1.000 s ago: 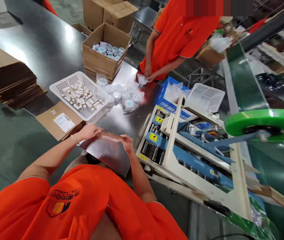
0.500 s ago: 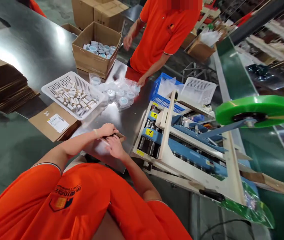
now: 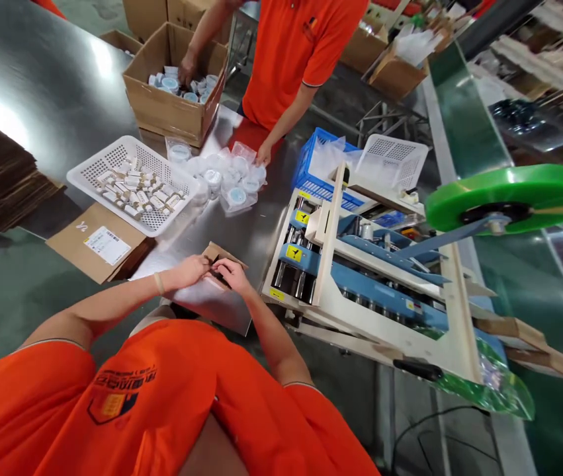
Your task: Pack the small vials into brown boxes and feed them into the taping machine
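At the metal table's (image 3: 256, 228) near end, the cardboard box (image 3: 217, 250), a narrow strip a second ago, now gapes between left hand (image 3: 193, 270) and right hand (image 3: 232, 273), both curled, pinch unclear, so folding seems partway

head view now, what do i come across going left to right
Stack of flat cardboard → white basket holding small items → small cardboard box → blue crate → green roll
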`<state>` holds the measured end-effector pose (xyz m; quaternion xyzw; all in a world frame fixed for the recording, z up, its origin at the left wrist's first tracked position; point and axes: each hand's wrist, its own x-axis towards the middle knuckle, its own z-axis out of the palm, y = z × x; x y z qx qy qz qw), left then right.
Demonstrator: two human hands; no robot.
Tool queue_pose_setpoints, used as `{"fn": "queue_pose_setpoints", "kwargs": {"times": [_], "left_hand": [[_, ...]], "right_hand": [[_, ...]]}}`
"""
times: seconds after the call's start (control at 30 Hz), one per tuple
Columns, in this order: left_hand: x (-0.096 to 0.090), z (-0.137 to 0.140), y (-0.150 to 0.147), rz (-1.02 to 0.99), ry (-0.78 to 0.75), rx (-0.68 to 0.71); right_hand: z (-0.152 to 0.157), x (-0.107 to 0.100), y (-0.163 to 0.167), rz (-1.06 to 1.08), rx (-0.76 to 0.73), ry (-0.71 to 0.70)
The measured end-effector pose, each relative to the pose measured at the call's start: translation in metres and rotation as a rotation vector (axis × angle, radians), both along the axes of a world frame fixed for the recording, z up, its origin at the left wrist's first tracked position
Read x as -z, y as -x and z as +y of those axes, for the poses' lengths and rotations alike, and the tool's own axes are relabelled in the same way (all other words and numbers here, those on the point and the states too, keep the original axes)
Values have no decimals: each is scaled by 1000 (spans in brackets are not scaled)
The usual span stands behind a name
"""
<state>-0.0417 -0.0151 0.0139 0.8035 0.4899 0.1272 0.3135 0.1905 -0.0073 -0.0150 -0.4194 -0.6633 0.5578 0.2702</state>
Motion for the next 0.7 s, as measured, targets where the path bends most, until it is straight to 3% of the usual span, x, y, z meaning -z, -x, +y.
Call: {"fn": "queue_pose_setpoints", "kwargs": {"times": [0.1,0.17,0.23,0.33,0.43,0.53,0.6,0.7], "left_hand": [[-2,13,-21,90,42,62],[-1,16,-28,162,-36,-53],[5,12,-28,187,-103,-266],[21,5,-21,115,-3,-523],[40,5,-15,-94,78,-592],[53,3,-11,-360,90,-719],[54,-5,-3,-494,157,-829],[42,-20,19,-482,327,-765]], "right_hand": [[15,-15,-4,-125,-57,-142],[24,-24,-3,-271,-15,-312],[26,-27,1,-460,80,-426],[7,-15,13,-719,95,-403],[-22,3,20,-807,48,-364],[-26,12,17,-733,122,-294],[-17,15,16,-546,237,-175],[-6,21,28,-119,343,59]]}}
